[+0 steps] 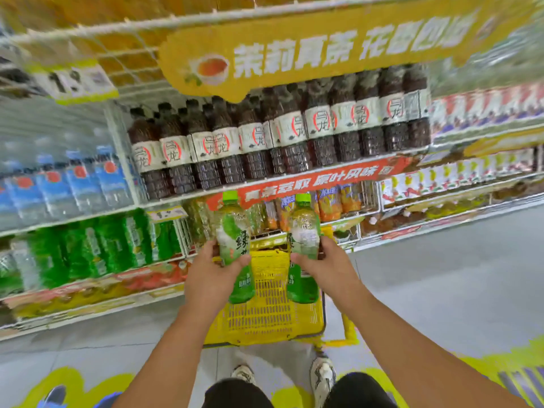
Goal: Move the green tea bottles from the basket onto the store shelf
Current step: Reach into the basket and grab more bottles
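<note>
I hold two green tea bottles upright above a yellow basket (pixel 265 319) that stands on the floor in front of the store shelf (pixel 294 179). My left hand (pixel 210 278) grips the left green tea bottle (pixel 234 231) around its middle. My right hand (pixel 329 265) grips the right green tea bottle (pixel 303 231) the same way. Both bottles have bright green caps and green-and-white labels. Their caps reach up to the red strip on the shelf edge. The basket's inside is partly hidden by the bottles and hands.
Dark oolong tea bottles (pixel 265 136) fill the shelf above. Water bottles (pixel 59 184) and green-packed bottles (pixel 97 245) sit at the left, orange drinks (pixel 332 201) behind the held bottles. Grey floor (pixel 441 275) lies to the right. My feet (pixel 322 375) are just behind the basket.
</note>
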`<state>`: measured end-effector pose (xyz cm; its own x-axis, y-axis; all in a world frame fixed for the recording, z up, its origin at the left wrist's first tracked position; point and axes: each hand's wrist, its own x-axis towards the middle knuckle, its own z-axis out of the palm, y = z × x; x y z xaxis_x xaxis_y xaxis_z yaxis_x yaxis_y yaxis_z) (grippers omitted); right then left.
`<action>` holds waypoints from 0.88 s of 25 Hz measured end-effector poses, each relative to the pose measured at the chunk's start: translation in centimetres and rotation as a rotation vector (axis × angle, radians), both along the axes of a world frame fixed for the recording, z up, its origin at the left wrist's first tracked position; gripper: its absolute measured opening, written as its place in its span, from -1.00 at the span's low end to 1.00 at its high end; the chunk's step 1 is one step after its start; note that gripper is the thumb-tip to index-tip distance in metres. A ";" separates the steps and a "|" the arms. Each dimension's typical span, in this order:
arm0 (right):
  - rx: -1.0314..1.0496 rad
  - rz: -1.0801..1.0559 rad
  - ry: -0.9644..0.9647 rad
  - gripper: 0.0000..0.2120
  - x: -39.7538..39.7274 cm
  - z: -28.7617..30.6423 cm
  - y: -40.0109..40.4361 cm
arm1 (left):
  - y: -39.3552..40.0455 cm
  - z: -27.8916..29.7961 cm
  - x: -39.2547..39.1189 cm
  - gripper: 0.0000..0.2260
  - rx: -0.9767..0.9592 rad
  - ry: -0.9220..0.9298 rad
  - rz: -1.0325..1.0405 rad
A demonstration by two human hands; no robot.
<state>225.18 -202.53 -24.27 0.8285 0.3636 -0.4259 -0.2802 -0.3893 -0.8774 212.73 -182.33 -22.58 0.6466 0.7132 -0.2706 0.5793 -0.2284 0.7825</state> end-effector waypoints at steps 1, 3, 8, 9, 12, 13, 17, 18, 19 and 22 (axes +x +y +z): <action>0.014 0.013 -0.022 -0.57 -0.1 2.1 0.2 | 0.1 1.9 -0.1 -0.29 0.016 -0.036 0.015; 0.043 0.032 -0.092 -0.56 -0.2 6.3 0.9 | 0.7 6.0 0.0 -0.29 0.043 -0.121 0.040; 0.105 0.057 -0.242 -0.18 0.2 15.3 3.6 | 3.2 14.3 0.7 -0.41 0.054 -0.302 0.058; 0.126 0.062 -0.268 -0.11 0.2 17.1 4.2 | 3.9 16.0 0.8 -0.36 0.063 -0.322 0.063; 0.158 0.055 -0.365 -0.13 1.0 21.8 6.4 | 5.8 20.3 1.4 -0.54 0.061 -0.390 0.084; 0.170 0.047 -0.386 -0.14 1.2 23.3 7.1 | 6.5 21.5 1.4 -0.61 0.064 -0.411 0.079; 0.226 0.045 -0.461 -0.34 1.9 29.0 10.1 | 9.2 27.4 1.7 -0.55 0.120 -0.467 0.065; 0.248 0.051 -0.478 -0.42 2.1 30.2 10.7 | 9.7 28.9 1.8 -0.49 0.152 -0.462 0.065; 0.262 0.064 -0.495 -0.50 2.3 31.4 11.3 | 10.2 30.2 1.9 -0.44 0.181 -0.457 0.066; 0.291 0.114 -0.510 -0.50 2.7 33.7 12.3 | 11.0 33.0 2.2 -0.39 0.236 -0.448 0.081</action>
